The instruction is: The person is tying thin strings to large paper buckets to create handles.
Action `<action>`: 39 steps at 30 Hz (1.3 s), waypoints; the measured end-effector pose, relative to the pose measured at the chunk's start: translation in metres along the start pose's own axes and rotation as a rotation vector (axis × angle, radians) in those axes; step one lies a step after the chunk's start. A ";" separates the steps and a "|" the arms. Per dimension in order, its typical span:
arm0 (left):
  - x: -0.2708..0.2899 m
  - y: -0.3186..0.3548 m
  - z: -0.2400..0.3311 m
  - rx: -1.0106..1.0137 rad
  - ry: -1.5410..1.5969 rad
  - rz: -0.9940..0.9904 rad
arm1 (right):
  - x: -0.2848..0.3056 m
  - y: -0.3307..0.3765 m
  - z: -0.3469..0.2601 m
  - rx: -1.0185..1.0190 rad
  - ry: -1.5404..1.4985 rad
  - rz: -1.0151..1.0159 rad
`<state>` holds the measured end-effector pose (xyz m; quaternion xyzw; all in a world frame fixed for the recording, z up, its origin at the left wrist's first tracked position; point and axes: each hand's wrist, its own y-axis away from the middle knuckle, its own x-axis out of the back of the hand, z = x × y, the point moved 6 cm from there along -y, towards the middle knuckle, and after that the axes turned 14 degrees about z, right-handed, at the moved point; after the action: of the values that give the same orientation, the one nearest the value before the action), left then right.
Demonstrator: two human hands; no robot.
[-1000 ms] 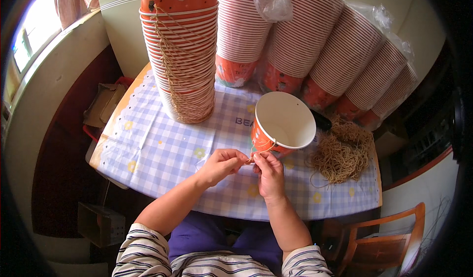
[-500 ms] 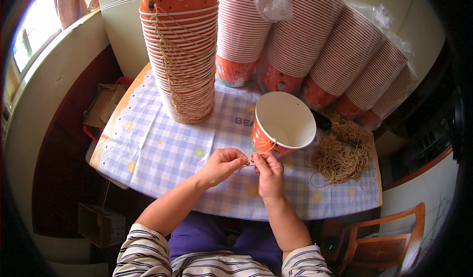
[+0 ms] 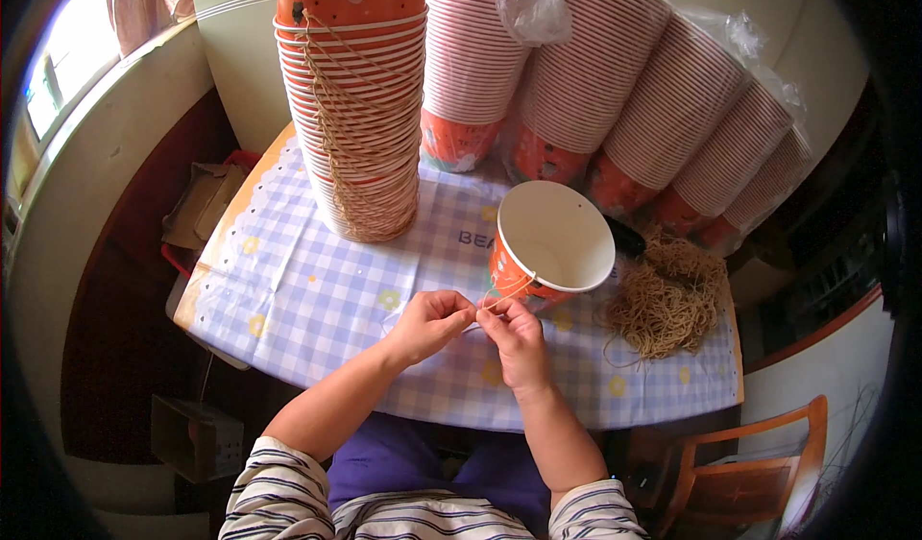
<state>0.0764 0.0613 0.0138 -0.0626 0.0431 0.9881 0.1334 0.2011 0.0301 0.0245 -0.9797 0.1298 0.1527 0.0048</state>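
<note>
Tying step: left hand and right hand both pinched shut on string running to paper cup; next likely needs a steady tightening pull

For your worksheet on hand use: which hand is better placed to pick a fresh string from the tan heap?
Probably the right hand. The tangled tan string heap lies on the person's right, beyond the orange paper bucket. The left hand would have to cross over. Both hands currently pinch a thin string.
</note>
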 end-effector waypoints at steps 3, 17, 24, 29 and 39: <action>-0.002 0.002 0.001 0.028 0.026 -0.023 | 0.002 -0.001 0.003 0.015 0.057 -0.012; -0.004 0.005 0.004 0.143 0.022 -0.097 | 0.003 0.001 -0.007 0.156 0.260 0.011; -0.008 0.005 -0.004 0.151 -0.105 -0.198 | 0.013 0.000 -0.013 0.199 0.027 0.182; -0.011 0.008 -0.008 0.156 -0.250 -0.297 | 0.016 -0.001 -0.020 0.162 -0.071 0.285; -0.022 0.025 0.010 -0.044 -0.714 -0.619 | 0.015 0.001 -0.026 0.137 -0.111 0.353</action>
<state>0.0897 0.0327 0.0282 0.2682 -0.0470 0.8624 0.4268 0.2222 0.0239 0.0450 -0.9293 0.3090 0.1956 0.0515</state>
